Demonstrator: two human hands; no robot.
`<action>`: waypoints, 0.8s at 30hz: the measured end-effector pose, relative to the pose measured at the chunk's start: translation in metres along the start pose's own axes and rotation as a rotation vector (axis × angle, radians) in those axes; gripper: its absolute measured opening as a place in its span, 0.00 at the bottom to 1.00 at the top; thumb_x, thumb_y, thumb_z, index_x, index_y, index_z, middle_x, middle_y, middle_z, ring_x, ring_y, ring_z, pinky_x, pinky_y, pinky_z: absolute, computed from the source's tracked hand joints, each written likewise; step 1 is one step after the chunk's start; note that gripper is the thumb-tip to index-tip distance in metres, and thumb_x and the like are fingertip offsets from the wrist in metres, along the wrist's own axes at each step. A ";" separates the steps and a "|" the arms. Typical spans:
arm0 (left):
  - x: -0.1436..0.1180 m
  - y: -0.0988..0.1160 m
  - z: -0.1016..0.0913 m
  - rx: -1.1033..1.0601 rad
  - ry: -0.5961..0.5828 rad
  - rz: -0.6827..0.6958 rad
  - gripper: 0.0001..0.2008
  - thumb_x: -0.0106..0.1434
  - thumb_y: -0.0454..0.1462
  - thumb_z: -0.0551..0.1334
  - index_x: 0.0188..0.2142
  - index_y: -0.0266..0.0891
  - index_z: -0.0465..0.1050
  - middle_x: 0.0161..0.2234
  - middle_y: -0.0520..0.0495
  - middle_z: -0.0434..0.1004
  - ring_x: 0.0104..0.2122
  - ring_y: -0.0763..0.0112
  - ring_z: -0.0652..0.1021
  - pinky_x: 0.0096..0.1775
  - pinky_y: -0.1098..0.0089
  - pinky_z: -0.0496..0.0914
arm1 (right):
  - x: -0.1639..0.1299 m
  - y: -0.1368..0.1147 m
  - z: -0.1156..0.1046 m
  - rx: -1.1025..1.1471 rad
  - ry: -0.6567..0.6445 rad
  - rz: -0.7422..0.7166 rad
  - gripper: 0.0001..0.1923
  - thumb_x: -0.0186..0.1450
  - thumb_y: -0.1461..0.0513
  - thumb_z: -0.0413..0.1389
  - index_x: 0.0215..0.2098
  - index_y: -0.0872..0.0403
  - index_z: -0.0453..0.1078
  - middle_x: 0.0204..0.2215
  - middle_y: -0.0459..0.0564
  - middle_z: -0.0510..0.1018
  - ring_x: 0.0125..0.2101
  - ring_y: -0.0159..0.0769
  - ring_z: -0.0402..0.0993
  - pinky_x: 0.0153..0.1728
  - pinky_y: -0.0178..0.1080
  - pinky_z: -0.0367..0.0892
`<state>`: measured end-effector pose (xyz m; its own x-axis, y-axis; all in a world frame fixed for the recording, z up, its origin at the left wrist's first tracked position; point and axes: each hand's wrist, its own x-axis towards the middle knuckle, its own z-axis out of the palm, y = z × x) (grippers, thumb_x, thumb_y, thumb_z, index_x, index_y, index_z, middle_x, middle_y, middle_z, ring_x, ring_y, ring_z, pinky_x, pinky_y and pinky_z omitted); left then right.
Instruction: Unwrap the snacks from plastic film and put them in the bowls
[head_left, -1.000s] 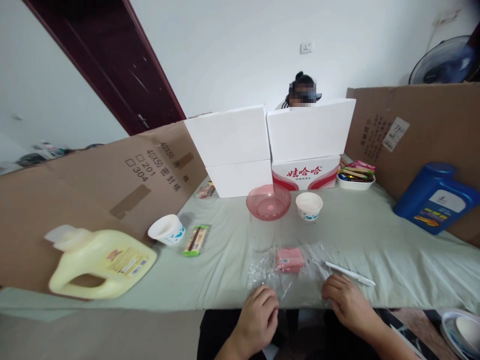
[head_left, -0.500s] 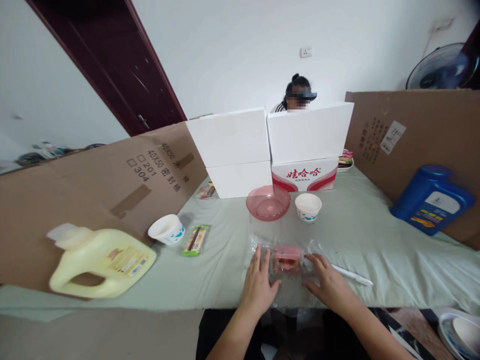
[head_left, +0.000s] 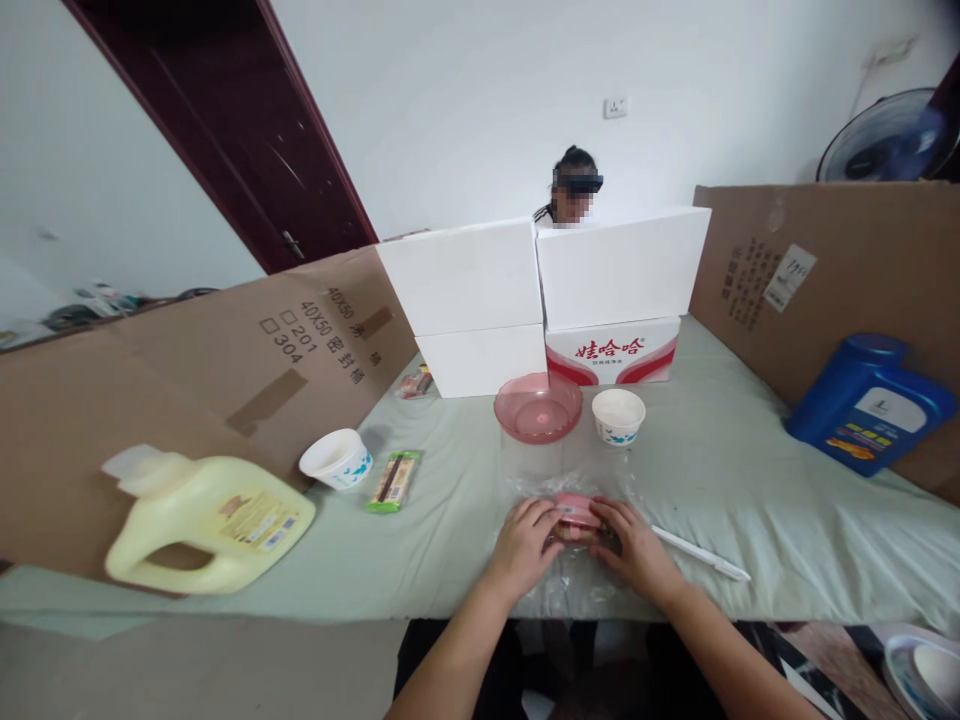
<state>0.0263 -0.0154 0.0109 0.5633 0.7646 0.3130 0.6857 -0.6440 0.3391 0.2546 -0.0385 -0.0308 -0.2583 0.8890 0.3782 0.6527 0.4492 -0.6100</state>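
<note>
Hands at work: left hand (head_left: 525, 545) and right hand (head_left: 634, 548) each close a pinching grip on the pink packet (head_left: 576, 512) inside clear plastic wrap (head_left: 570, 590) at the table's (head_left: 750, 480) 6 o'clock edge, wrapping seemingly begun, unfinished.

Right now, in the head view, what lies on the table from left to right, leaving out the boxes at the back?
Yellow jug → white cup → snack bar → left hand → pink packet → right hand → white pen → blue jug.
</note>
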 end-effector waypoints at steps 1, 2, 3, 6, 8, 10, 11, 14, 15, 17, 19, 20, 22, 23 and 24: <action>0.000 0.000 -0.001 -0.008 0.008 0.010 0.18 0.58 0.33 0.64 0.50 0.43 0.71 0.48 0.45 0.74 0.51 0.59 0.72 0.53 0.52 0.67 | -0.001 -0.001 -0.001 0.018 0.015 -0.007 0.25 0.62 0.59 0.57 0.57 0.52 0.62 0.53 0.58 0.70 0.54 0.47 0.66 0.54 0.54 0.62; 0.000 0.000 -0.001 -0.017 0.011 0.016 0.18 0.59 0.34 0.64 0.50 0.43 0.71 0.49 0.45 0.74 0.50 0.60 0.73 0.53 0.53 0.68 | -0.001 -0.001 -0.002 0.033 0.027 -0.009 0.25 0.63 0.59 0.56 0.57 0.52 0.62 0.53 0.58 0.71 0.53 0.47 0.67 0.53 0.53 0.63; 0.000 -0.001 0.001 -0.024 0.004 0.020 0.21 0.58 0.35 0.65 0.51 0.43 0.69 0.51 0.44 0.73 0.51 0.59 0.72 0.53 0.53 0.68 | -0.002 -0.002 -0.003 0.040 0.036 -0.009 0.25 0.63 0.58 0.56 0.57 0.52 0.62 0.52 0.58 0.72 0.52 0.46 0.67 0.52 0.53 0.64; 0.003 -0.005 0.007 -0.021 -0.066 0.037 0.35 0.52 0.36 0.70 0.59 0.42 0.62 0.60 0.39 0.64 0.59 0.53 0.66 0.57 0.49 0.64 | -0.001 -0.004 -0.004 0.018 0.014 -0.020 0.28 0.60 0.57 0.59 0.58 0.53 0.61 0.53 0.58 0.71 0.53 0.47 0.67 0.54 0.53 0.62; 0.008 -0.007 0.009 -0.022 -0.110 0.047 0.37 0.53 0.36 0.70 0.61 0.40 0.60 0.61 0.38 0.62 0.61 0.54 0.64 0.58 0.50 0.62 | 0.000 -0.004 -0.004 -0.019 -0.033 -0.031 0.32 0.57 0.57 0.62 0.58 0.53 0.61 0.55 0.58 0.70 0.55 0.48 0.65 0.56 0.54 0.59; 0.013 -0.009 0.007 -0.047 -0.115 0.046 0.31 0.57 0.34 0.66 0.60 0.41 0.62 0.59 0.40 0.66 0.59 0.58 0.67 0.58 0.53 0.63 | 0.000 -0.004 -0.002 -0.061 -0.062 -0.017 0.36 0.54 0.57 0.64 0.59 0.53 0.60 0.57 0.59 0.67 0.57 0.49 0.62 0.57 0.54 0.57; 0.016 -0.010 0.004 -0.069 -0.110 0.044 0.27 0.59 0.34 0.64 0.58 0.41 0.64 0.57 0.41 0.69 0.57 0.60 0.69 0.57 0.54 0.64 | 0.000 -0.003 0.000 -0.083 -0.064 0.002 0.39 0.53 0.57 0.64 0.60 0.54 0.58 0.58 0.59 0.66 0.58 0.49 0.61 0.58 0.54 0.56; 0.021 -0.014 -0.007 -0.160 -0.104 0.023 0.19 0.62 0.34 0.61 0.53 0.42 0.71 0.50 0.45 0.76 0.50 0.63 0.75 0.53 0.58 0.68 | -0.001 0.001 0.007 -0.135 -0.042 0.075 0.46 0.52 0.58 0.64 0.64 0.57 0.51 0.60 0.62 0.63 0.59 0.51 0.59 0.58 0.54 0.56; 0.022 -0.017 -0.011 -0.203 -0.100 -0.002 0.17 0.63 0.34 0.60 0.51 0.42 0.73 0.48 0.45 0.78 0.47 0.63 0.76 0.51 0.59 0.69 | -0.001 0.002 0.009 -0.143 -0.036 0.092 0.48 0.52 0.59 0.64 0.65 0.58 0.48 0.60 0.63 0.63 0.59 0.51 0.59 0.58 0.54 0.57; 0.023 -0.024 -0.016 -0.337 -0.095 -0.075 0.13 0.64 0.36 0.59 0.47 0.41 0.76 0.43 0.46 0.80 0.43 0.65 0.78 0.48 0.62 0.71 | -0.002 0.003 0.012 -0.148 -0.036 0.103 0.49 0.54 0.59 0.62 0.67 0.57 0.43 0.60 0.62 0.64 0.59 0.51 0.60 0.57 0.54 0.58; 0.026 -0.033 -0.019 -0.492 -0.067 -0.169 0.12 0.65 0.39 0.58 0.42 0.38 0.78 0.38 0.46 0.82 0.37 0.66 0.80 0.42 0.66 0.73 | -0.003 0.003 0.012 -0.162 -0.046 0.107 0.46 0.55 0.59 0.61 0.67 0.55 0.45 0.60 0.61 0.64 0.59 0.51 0.60 0.57 0.55 0.58; 0.030 -0.039 -0.021 -0.550 -0.033 -0.215 0.14 0.65 0.41 0.58 0.40 0.36 0.78 0.35 0.46 0.82 0.34 0.66 0.80 0.38 0.67 0.73 | -0.003 0.002 0.012 -0.173 -0.056 0.109 0.44 0.55 0.59 0.61 0.66 0.55 0.47 0.59 0.61 0.65 0.59 0.51 0.60 0.57 0.55 0.57; 0.042 -0.050 -0.029 -0.592 0.063 -0.279 0.19 0.64 0.47 0.58 0.38 0.33 0.78 0.30 0.46 0.82 0.28 0.68 0.79 0.32 0.69 0.73 | -0.002 0.001 0.010 -0.196 -0.072 0.112 0.41 0.56 0.58 0.60 0.64 0.56 0.52 0.58 0.62 0.66 0.59 0.52 0.60 0.58 0.55 0.57; 0.051 -0.056 -0.034 -0.583 0.120 -0.298 0.21 0.64 0.49 0.58 0.38 0.33 0.78 0.30 0.46 0.82 0.28 0.68 0.79 0.32 0.69 0.73 | -0.002 0.000 0.010 -0.202 -0.076 0.109 0.40 0.56 0.58 0.60 0.63 0.57 0.54 0.57 0.62 0.67 0.59 0.52 0.61 0.58 0.55 0.57; 0.062 -0.062 -0.040 -0.567 0.168 -0.306 0.22 0.64 0.50 0.57 0.40 0.33 0.78 0.32 0.46 0.82 0.30 0.67 0.79 0.34 0.69 0.73 | -0.002 0.000 0.009 -0.205 -0.078 0.100 0.39 0.56 0.57 0.60 0.63 0.57 0.55 0.57 0.62 0.68 0.59 0.52 0.61 0.58 0.54 0.57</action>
<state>0.0000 0.0710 0.0446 0.2714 0.9303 0.2469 0.4287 -0.3465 0.8344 0.2484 -0.0395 -0.0375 -0.2343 0.9357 0.2636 0.8066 0.3385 -0.4845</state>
